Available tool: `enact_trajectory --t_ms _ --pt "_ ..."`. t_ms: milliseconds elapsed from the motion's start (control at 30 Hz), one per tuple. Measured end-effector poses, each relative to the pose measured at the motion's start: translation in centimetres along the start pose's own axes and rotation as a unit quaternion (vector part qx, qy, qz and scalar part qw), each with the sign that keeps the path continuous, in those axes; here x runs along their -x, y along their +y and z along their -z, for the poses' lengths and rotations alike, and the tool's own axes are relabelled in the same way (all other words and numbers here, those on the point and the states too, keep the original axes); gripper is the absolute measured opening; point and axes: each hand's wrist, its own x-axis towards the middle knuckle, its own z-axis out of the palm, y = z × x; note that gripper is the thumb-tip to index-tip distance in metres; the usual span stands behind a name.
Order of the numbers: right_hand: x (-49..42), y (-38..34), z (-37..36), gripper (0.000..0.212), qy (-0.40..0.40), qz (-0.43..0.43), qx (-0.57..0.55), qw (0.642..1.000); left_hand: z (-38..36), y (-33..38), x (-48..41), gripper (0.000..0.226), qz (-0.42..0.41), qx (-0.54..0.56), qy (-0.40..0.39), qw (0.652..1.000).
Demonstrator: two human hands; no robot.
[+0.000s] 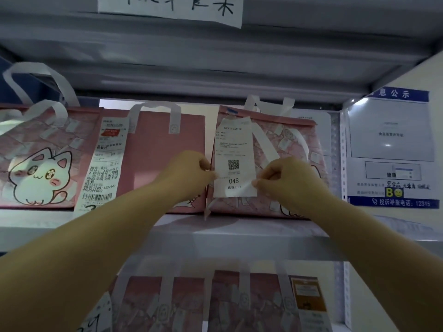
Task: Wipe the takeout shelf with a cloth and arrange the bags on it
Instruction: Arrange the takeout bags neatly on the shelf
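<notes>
Three pink takeout bags stand side by side on the middle shelf [230, 226]: a left bag [40, 161] with a white cat print, a plain pink middle bag [158, 140], and a right bag [285, 140]. A white receipt [233, 159] marked 046 hangs on the front of the right bag. My left hand [189, 171] pinches the receipt's lower left edge. My right hand [285, 178] pinches its lower right edge. No cloth is in view.
A long receipt [105, 164] hangs between the left and middle bags. More pink bags [215, 300] stand on the shelf below. A blue and white notice board [390, 149] hangs on the right wall. A handwritten paper label [170, 8] is stuck on the upper shelf.
</notes>
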Motion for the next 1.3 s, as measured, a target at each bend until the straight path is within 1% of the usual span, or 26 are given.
enact_trajectory --t_ms 100,200,333,433,533,600,767,933,1000,1133,1300 --pt "0.7 0.2 0.6 0.013 0.047 0.032 0.007 0.998 1.0 0.3 1.3 0.017 -0.015 0.003 0.028 0.999" --pt "2.0 0.0 1.0 0.012 0.059 0.067 -0.061 0.994 2.4 0.7 3.5 0.015 -0.046 -0.003 0.057 0.997" --pt "4.6 -1.4 0.6 0.009 0.036 0.098 -0.221 0.970 4.6 1.0 7.5 0.021 -0.101 -0.006 0.053 0.993" --pt "6.7 -3.2 -0.5 0.011 0.010 0.110 -0.302 0.947 6.3 0.5 10.7 0.029 -0.115 0.034 0.046 0.992" --pt "8.9 -5.8 -2.5 0.016 -0.024 0.136 -0.346 0.928 7.9 -1.2 13.8 0.030 -0.121 0.070 0.040 0.989" --pt "10.3 -7.8 -4.3 0.015 -0.042 0.149 -0.336 0.929 9.1 -3.1 15.8 0.028 -0.115 0.087 0.028 0.989" --pt "13.6 -13.3 -10.1 0.016 -0.069 0.142 -0.292 0.943 12.6 -9.3 20.5 0.024 -0.078 0.108 -0.029 0.991" --pt "16.9 -18.5 -17.3 0.019 -0.111 0.108 -0.271 0.950 16.4 -16.9 25.2 0.027 -0.021 0.072 -0.075 0.994" --pt "18.2 -20.1 -20.3 0.017 -0.131 0.085 -0.262 0.952 17.7 -20.2 27.1 0.025 0.016 0.059 -0.079 0.995" --pt "20.5 -22.4 -26.0 0.013 -0.166 0.024 -0.249 0.954 19.2 -26.7 30.6 0.015 0.094 0.052 -0.087 0.990" --pt "22.8 -23.1 -31.3 0.014 -0.173 -0.066 -0.239 0.953 18.9 -32.4 33.9 0.009 0.156 0.005 -0.071 0.985"
